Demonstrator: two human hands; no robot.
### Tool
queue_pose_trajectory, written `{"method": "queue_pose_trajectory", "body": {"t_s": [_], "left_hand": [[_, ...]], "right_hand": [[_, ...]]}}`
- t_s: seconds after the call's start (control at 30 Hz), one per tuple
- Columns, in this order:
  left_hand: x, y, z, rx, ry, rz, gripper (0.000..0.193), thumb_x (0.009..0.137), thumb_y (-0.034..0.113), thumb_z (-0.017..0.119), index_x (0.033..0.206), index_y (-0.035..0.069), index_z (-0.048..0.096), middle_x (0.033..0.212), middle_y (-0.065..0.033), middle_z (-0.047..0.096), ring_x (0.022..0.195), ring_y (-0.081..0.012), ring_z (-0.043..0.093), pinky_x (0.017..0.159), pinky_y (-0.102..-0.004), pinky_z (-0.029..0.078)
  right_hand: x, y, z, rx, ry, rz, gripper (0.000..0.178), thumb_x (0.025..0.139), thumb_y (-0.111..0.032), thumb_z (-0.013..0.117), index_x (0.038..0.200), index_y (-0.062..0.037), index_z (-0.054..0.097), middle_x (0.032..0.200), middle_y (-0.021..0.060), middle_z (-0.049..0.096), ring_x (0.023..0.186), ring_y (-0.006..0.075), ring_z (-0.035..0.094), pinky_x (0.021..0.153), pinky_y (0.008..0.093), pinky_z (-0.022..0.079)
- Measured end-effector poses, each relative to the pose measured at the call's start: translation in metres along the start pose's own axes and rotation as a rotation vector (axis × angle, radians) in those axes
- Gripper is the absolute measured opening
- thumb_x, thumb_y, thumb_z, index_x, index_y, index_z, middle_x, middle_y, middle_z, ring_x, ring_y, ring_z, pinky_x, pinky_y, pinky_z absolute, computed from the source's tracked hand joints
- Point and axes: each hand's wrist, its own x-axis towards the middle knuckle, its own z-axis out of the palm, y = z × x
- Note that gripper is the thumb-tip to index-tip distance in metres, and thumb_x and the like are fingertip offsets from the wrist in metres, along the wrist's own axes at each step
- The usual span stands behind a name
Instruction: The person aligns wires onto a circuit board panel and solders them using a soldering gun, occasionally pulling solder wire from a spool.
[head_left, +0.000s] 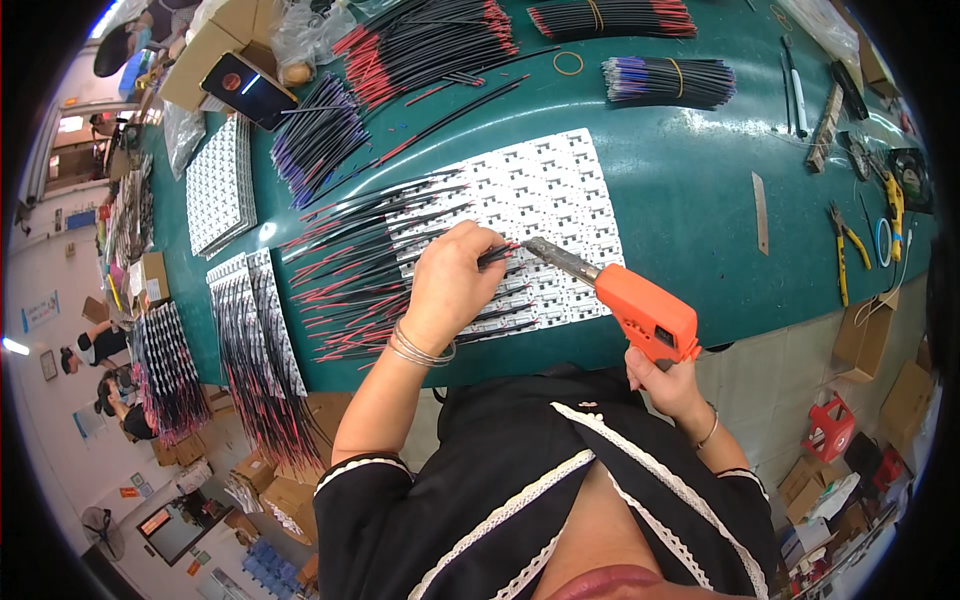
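Note:
A white circuit board panel (572, 205) lies on the green table in front of me. Rows of black and red wires (345, 275) run out from its left part. My left hand (455, 275) is above the panel, its fingers pinched on a wire (508, 249) whose red end points right. My right hand (667, 385) is wrapped round the handle of an orange soldering gun (645, 308). The gun's dark metal tip (540, 248) reaches left to the wire's end, over the panel; whether they touch I cannot tell.
Bundles of black-red wires (430, 50) and black-purple wires (318, 135) lie at the back. On the left are stacked panels (220, 190), wired panels (255, 330) and a phone (247, 90). Yellow-handled pliers (845, 250) and a metal strip (760, 213) lie right.

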Motion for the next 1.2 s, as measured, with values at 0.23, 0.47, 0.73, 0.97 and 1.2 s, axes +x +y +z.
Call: {"method": "queue_pose_trajectory", "body": {"t_s": [0.23,0.47,0.73,0.97,1.2], "left_hand": [[0.001,0.0,0.0,0.022,-0.014,0.018,0.007,0.069,0.005,0.063,0.073,0.0,0.059,0.069,-0.0121,0.056,0.062,-0.0284,0.056,0.057,-0.0327,0.044],[0.01,-0.007,-0.007,-0.047,-0.155,0.075,0.008,0.069,0.006,0.061,0.074,0.0,0.059,0.069,-0.0134,0.056,0.063,-0.03,0.056,0.057,-0.0339,0.044],[0.008,0.001,-0.007,0.038,-0.166,0.053,0.008,0.069,0.007,0.062,0.075,0.002,0.059,0.072,-0.0122,0.055,0.067,-0.0316,0.055,0.059,-0.0369,0.044],[0.009,-0.006,-0.007,-0.001,-0.165,0.095,0.01,0.07,0.004,0.061,0.078,-0.001,0.058,0.073,-0.0134,0.057,0.065,-0.0285,0.057,0.058,-0.0339,0.044],[-0.002,-0.01,-0.019,-0.163,-0.195,-0.052,0.013,0.074,0.003,0.058,0.086,-0.001,0.054,0.071,-0.0095,0.057,0.064,-0.0202,0.057,0.061,-0.0297,0.045]], "right_hand": [[-0.002,-0.003,0.0,-0.018,0.023,-0.049,0.026,0.086,-0.018,0.052,0.099,0.0051,0.048,0.055,0.0025,0.048,0.045,0.0084,0.047,0.044,0.0211,0.039],[-0.002,0.003,-0.002,0.068,0.003,0.008,0.034,0.082,-0.01,0.057,0.112,0.0012,0.045,0.071,0.0029,0.053,0.05,0.0059,0.046,0.043,0.0196,0.04],[-0.002,-0.001,0.0,0.057,0.005,0.046,0.032,0.082,-0.01,0.057,0.11,0.0006,0.047,0.07,0.0022,0.052,0.05,0.0057,0.046,0.043,0.0199,0.04],[-0.002,-0.006,-0.001,0.04,0.078,-0.035,0.035,0.085,-0.022,0.054,0.102,0.0069,0.046,0.055,0.0021,0.047,0.043,0.0082,0.045,0.041,0.0215,0.037],[0.004,-0.009,-0.002,0.05,0.076,-0.079,0.034,0.085,-0.02,0.052,0.103,0.0076,0.046,0.054,0.0026,0.047,0.042,0.009,0.044,0.041,0.0212,0.037]]}}
